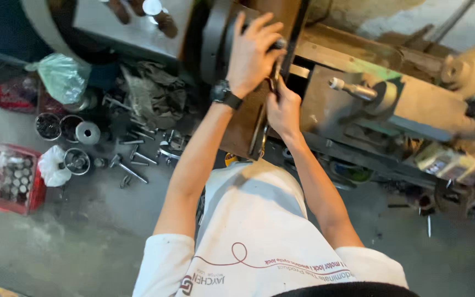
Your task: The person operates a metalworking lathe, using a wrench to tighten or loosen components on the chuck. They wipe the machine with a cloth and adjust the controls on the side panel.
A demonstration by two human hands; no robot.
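Two bare hands at work on the round dark chuck (224,41) of a grey-green metal lathe (358,104).

The left hand (253,52), wristwatch on, lies spread over the chuck's face; the right hand (283,110) is closed around a slim metal key (274,74) just below it. Loose bolts (133,165) litter the concrete floor (83,231) well apart.

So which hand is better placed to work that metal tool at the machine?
Probably the right hand: it is closed around the metal tool. The left hand lies spread over the dark round machine part above it.
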